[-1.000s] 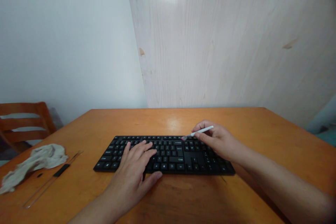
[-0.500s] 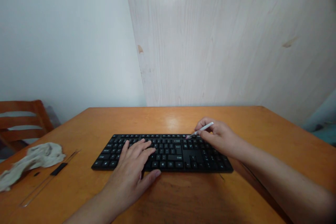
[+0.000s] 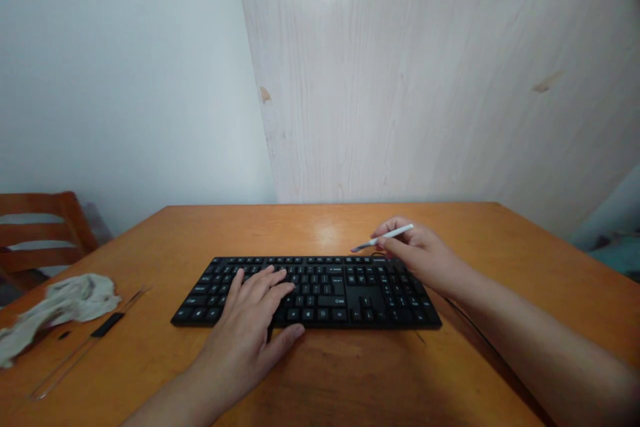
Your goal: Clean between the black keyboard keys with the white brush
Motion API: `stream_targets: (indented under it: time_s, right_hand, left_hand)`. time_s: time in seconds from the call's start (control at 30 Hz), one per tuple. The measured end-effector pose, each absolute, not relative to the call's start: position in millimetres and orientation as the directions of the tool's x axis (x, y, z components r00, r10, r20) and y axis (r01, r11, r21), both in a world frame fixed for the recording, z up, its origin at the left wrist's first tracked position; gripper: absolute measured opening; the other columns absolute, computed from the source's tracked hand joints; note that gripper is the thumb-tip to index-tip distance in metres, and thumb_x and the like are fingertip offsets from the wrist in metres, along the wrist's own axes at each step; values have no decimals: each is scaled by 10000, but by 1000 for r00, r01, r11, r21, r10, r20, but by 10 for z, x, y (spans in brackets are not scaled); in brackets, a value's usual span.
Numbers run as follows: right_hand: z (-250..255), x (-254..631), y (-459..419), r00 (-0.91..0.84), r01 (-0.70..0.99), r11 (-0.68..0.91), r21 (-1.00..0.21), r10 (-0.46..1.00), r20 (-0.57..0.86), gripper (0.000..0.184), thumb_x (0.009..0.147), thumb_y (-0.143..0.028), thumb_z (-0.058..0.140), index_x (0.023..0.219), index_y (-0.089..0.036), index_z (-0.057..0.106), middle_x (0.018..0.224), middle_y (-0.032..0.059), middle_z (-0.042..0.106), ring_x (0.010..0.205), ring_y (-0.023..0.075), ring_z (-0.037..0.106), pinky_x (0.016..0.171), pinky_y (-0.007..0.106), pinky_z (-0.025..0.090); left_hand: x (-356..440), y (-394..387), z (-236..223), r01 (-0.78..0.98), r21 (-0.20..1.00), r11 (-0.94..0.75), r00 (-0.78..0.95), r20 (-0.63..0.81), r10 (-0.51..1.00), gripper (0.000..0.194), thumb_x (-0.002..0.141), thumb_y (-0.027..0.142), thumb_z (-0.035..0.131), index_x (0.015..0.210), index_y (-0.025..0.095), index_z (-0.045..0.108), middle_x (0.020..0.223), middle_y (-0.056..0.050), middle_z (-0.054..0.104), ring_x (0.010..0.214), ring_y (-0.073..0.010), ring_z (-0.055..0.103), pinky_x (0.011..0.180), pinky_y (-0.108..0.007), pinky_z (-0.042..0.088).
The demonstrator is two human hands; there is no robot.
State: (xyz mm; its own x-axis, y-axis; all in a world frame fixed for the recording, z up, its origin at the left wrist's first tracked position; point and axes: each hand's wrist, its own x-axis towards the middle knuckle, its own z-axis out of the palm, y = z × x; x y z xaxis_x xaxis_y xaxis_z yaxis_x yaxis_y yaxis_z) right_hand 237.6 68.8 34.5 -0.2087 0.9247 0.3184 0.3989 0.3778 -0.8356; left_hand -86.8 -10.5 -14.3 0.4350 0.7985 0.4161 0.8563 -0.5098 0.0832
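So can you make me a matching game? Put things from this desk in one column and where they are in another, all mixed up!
Things:
1. left hand
2. white stick
3. crumpled grey cloth
4. wooden chair

Places:
A. in the right hand
B. on the black keyboard
C. on the orange table, left of the keyboard
D. past the table's left side

Pairs: 1-B, 2-A, 3-C, 4-D

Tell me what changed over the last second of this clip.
The right hand has drawn back, carrying the white stick it grips; the stick's tip has gone from the keys to just beyond the far edge of the keyboard. The left hand stays on the keys, and the cloth stays put.
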Motion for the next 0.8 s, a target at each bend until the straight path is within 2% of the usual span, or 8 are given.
stream_targets:
  time_s: [0.1,0.2,0.43,0.53,0.63,0.8]
  right_hand:
    - [279,2332,687,-269,322,334,-886,929,253,175,875,-361,571,923,-206,636,835,30,665,738,177,606,683,310,467]
    - [244,2332,700,-276,325,314,-892,934,228,154,879,-339,555,874,-201,624,799,25,656,725,172,600,676,304,460]
    - [304,2467,749,-109,422,268,-866,963,245,121,876,-312,522,842,-202,560,743,32,680,680,192,672,609,296,450]
    - [336,2455,727,-89,462,313,-830,947,307,149,890,-341,524,843,-204,557,727,34,688,682,195,680,609,292,446]
    - [332,2419,703,-147,521,362,-773,930,337,168,902,-358,521,837,-212,572,725,38,696,700,201,668,644,308,463]
    - [394,2400,627,-234,643,417,-643,906,353,137,894,-296,505,809,-213,574,725,22,659,696,190,622,651,307,442]
  left_hand:
    - [-865,-107,-138,859,72,-506,439,405,802,472,891,508,587,1296,266,562,1416,-102,547,1364,-321,437,1161,-647,196]
    - [-866,-109,-140,860,66,-506,441,400,803,478,895,514,579,1304,268,552,1421,-98,543,1368,-318,433,1165,-640,190]
    - [-870,-99,-157,862,59,-504,442,402,802,487,892,516,583,1309,266,545,1422,-100,543,1370,-319,429,1162,-647,190]
    - [-873,-99,-157,862,60,-504,441,402,802,483,891,515,584,1303,265,551,1419,-100,544,1365,-322,435,1161,-649,189]
    - [-876,-102,-151,859,65,-508,442,408,799,481,890,509,589,1303,266,551,1418,-97,545,1363,-321,438,1162,-646,190]
    - [-872,-104,-141,858,60,-509,448,396,802,489,890,521,586,1304,263,547,1417,-100,545,1363,-323,437,1154,-650,204]
